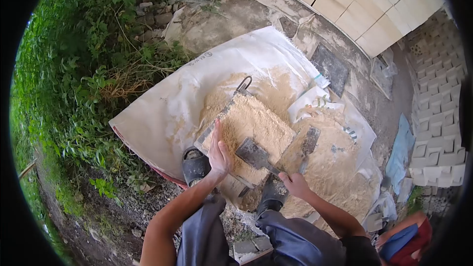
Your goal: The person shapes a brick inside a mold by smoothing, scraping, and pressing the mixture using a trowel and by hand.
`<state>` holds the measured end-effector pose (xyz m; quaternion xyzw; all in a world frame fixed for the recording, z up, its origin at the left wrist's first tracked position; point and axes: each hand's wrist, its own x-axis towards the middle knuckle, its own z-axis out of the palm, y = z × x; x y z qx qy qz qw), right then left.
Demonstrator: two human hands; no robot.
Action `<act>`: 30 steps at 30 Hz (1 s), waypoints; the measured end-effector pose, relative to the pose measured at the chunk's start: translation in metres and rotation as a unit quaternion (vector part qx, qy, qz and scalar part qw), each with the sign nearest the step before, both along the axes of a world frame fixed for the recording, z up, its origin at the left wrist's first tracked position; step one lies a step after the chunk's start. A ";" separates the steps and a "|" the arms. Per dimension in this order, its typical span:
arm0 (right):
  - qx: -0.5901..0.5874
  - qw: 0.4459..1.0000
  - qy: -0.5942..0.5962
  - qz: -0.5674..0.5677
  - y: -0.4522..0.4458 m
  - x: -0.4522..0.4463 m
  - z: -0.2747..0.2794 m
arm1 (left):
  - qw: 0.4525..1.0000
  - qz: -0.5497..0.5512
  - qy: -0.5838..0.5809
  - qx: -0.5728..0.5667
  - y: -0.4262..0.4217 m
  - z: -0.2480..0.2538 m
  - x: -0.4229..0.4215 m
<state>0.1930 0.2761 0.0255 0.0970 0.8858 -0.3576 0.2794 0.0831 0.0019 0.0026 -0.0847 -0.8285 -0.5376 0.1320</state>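
My right hand [295, 185] is closed round the handle of a flat-bladed trowel [252, 153]. The blade rests on or just above pale, sandy powder [258, 118] heaped in a rectangular mould [200, 141]. My left hand [219, 153] is held flat with its fingers stretched out, its edge against the powder at the mould's left side. A metal loop handle [243, 84] sticks up at the far end of the mould. How deep the mould is cannot be seen under the powder.
A white woven sheet [167, 103] lies under the mould, with more loose powder [330, 177] at the right. Stacked pale blocks [433, 138] stand far right, near a tiled wall [354, 5]. Plants [93, 69] grow at left. Another person [406, 241] is at lower right.
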 end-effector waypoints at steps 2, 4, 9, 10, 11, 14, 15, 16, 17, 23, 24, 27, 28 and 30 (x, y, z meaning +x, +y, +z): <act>-0.021 1.000 -0.004 -0.017 -0.003 -0.004 0.008 | 1.000 -0.006 -0.004 -0.021 0.001 0.001 -0.004; -0.078 0.993 0.047 -0.078 -0.003 0.000 0.013 | 1.000 0.000 -0.002 -0.005 0.001 0.006 -0.005; -0.067 0.995 0.025 -0.064 0.000 -0.008 0.018 | 1.000 0.001 0.002 0.010 0.001 -0.002 -0.005; -0.022 0.998 -0.039 -0.033 0.004 -0.011 0.014 | 1.000 -0.010 -0.009 0.010 0.000 -0.002 -0.005; -0.022 0.999 -0.034 -0.037 0.007 -0.009 0.008 | 1.000 -0.023 -0.018 0.010 -0.001 -0.001 -0.005; 0.046 0.999 -0.013 0.025 0.015 -0.005 -0.002 | 0.991 -0.023 -0.025 -0.130 -0.011 0.012 0.008; 0.009 0.998 -0.014 -0.054 0.016 0.001 0.003 | 0.963 -0.029 -0.028 -0.265 -0.015 0.013 0.015; -0.020 0.992 -0.014 -0.125 0.022 0.004 0.005 | 0.962 -0.036 -0.030 -0.268 -0.017 0.009 0.025; -0.022 0.991 -0.020 -0.130 0.028 0.009 0.000 | 0.948 -0.089 -0.042 -0.304 -0.020 0.006 0.035; -0.160 0.942 0.049 -0.291 0.038 0.012 -0.007 | 0.898 -0.142 -0.115 -0.401 0.021 0.012 0.037; -0.178 0.928 0.033 -0.325 0.037 0.010 -0.004 | 0.898 -0.141 -0.115 -0.401 0.033 0.010 0.030; -0.187 0.905 -0.005 -0.381 0.034 0.008 -0.001 | 0.892 -0.096 -0.093 -0.431 0.069 0.007 0.010; -0.178 0.896 -0.028 -0.405 0.033 0.009 0.000 | 0.894 -0.098 -0.093 -0.427 0.080 0.008 0.003; -0.185 0.897 -0.007 -0.401 0.027 0.014 -0.007 | 0.923 -0.102 -0.076 -0.362 0.099 0.010 -0.011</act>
